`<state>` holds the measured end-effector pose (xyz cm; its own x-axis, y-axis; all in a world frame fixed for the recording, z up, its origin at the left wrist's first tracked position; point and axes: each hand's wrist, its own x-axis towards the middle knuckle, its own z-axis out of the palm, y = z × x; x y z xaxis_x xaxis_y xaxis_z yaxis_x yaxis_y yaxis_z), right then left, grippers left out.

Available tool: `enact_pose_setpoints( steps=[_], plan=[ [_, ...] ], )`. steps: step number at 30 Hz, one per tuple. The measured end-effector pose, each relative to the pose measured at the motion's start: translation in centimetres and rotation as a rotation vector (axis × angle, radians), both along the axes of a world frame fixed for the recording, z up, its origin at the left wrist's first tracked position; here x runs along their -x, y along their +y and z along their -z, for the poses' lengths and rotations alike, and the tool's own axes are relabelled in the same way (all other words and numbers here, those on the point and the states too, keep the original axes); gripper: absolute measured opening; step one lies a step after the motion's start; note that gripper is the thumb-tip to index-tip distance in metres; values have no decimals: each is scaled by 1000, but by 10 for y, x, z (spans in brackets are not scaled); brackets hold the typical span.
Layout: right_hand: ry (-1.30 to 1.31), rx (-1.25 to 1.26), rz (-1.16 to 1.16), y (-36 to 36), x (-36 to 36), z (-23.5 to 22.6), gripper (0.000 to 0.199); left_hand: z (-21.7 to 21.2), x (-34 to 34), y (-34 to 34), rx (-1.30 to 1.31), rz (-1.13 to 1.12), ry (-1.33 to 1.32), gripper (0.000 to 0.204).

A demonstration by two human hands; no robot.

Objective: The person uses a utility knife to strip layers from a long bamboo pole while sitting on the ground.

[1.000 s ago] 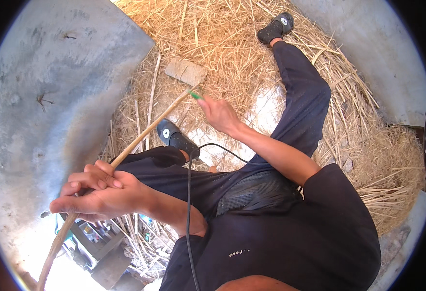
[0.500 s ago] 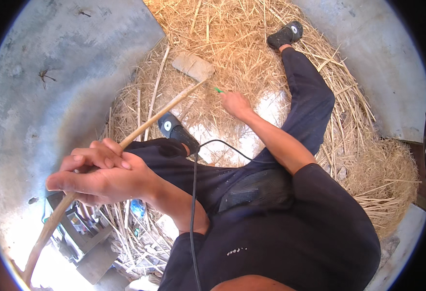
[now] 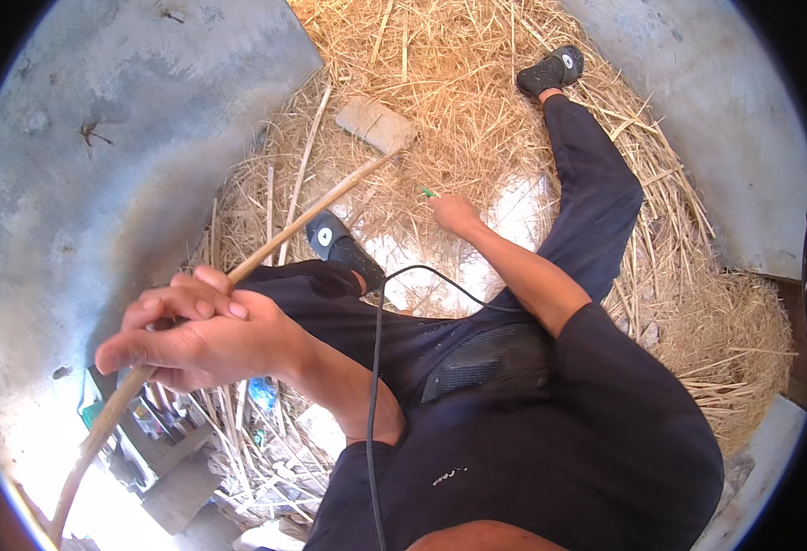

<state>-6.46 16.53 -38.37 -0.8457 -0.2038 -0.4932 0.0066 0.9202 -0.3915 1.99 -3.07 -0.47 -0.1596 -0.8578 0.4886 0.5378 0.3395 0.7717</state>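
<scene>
My left hand (image 3: 215, 332) is wrapped round a long, pale wooden stick (image 3: 316, 208). One end curves down toward the lower left, and the other slants up over the straw. That far tip overlaps the corner of a flat grey block (image 3: 374, 124) in the view, but I cannot tell whether they touch. Lower and to the right of the tip, my right hand (image 3: 456, 215) is closed with a small green thing (image 3: 429, 193) sticking out of the fist. Its kind is too small to make out.
Straw and loose strips (image 3: 449, 101) cover the floor between my spread legs. Grey panels (image 3: 128, 174) rise on the left and right. A dark cable (image 3: 378, 367) runs across my lap. Shelving with assorted items (image 3: 169, 450) stands at the lower left.
My right hand has drawn back slightly toward me, with the green thing. The whole view has shifted a little to the right. My left hand keeps its grip on the stick.
</scene>
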Motion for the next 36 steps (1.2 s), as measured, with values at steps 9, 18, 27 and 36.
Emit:
enact_pose_setpoints(
  steps=[9, 18, 27, 36],
  plan=[
    [160, 438, 205, -23, 2, -127, 54, 7, -1, -12, 10, -28, 13, 51],
    [106, -57, -17, 3, 10, -71, 41, 4, -1, -8, -3, -8, 19, 52],
    [251, 557, 171, -35, 0, -135, 46, 10, -2, -15, -63, 29, 92, 52],
    [180, 882, 239, -49, -38, -161, 44, 10, 1, -13, -48, 97, 135, 51]
  ],
)
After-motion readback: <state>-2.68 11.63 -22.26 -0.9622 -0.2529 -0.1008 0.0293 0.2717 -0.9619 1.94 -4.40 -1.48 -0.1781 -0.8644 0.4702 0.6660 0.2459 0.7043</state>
